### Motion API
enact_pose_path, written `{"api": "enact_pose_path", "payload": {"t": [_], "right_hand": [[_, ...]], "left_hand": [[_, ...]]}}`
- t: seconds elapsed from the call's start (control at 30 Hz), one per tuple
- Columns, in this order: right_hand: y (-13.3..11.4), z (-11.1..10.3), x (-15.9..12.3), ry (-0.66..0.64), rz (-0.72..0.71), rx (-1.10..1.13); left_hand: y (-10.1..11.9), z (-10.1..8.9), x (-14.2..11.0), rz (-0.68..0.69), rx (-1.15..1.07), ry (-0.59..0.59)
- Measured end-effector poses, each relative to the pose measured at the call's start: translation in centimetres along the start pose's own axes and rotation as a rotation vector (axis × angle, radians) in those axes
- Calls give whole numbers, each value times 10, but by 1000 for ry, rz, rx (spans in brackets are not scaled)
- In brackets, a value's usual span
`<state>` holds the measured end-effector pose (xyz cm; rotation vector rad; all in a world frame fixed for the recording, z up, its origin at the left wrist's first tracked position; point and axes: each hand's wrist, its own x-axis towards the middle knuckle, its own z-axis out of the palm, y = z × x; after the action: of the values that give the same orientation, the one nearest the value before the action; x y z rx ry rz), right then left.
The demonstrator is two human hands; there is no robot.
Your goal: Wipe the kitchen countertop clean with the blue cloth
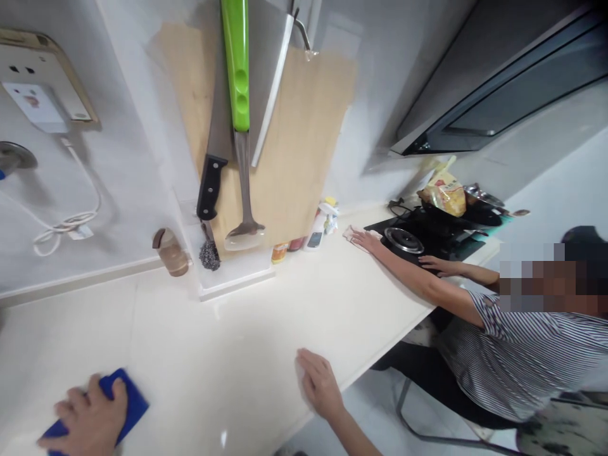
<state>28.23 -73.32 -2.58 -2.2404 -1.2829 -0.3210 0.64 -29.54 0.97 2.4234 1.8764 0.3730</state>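
Note:
At the lower left, my left hand [92,415] presses a folded blue cloth [135,400] onto the white countertop [190,361]. Its fingers and thumb spread over the cloth and grip it, and part of the cloth is hidden under the palm. My right hand [320,383] rests on the counter close to its front edge. The fingers there are stretched out with nothing visible in them, and the palm side is hidden.
A wall rack [237,285] holds a cutting board [304,139], knives and a green-handled spatula [241,69]. A brown cup [171,253] and several bottles stand along the wall. On the right, a seated person [513,354] presses a pale cloth [350,234] beside the stove [380,225].

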Motion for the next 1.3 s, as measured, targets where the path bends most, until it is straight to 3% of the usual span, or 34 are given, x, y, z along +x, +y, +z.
{"api": "enact_pose_path", "payload": {"t": [0.1, 0.27, 0.57, 0.7, 0.77, 0.87, 1.0, 1.1, 1.2, 1.3], "right_hand": [[-1, -1, 2, -4, 8, 6], [-2, -2, 3, 14, 11, 9], [0, -1, 4, 8, -10, 8], [6, 2, -6, 116, 80, 94], [8, 1, -7, 227, 203, 119], [0, -1, 11, 294, 266, 125], [-40, 15, 64, 143, 59, 128], [-72, 40, 94, -36, -4, 27], [-82, 58, 100, -120, -14, -39], [-62, 56, 97, -156, -74, -50]], "left_hand": [[65, 0, -16, 111, -68, -17], [157, 7, -71, 319, -133, 61], [282, 31, -163, 512, -410, -52], [318, 36, -191, 660, -480, -231], [315, 37, -188, 728, -475, -313], [284, 36, -157, 781, -471, -351], [209, 25, -93, 741, -407, -205], [152, 19, -61, 561, -322, -102], [112, 20, -53, 400, -254, -53], [94, 24, -59, 345, -218, -10]]}}
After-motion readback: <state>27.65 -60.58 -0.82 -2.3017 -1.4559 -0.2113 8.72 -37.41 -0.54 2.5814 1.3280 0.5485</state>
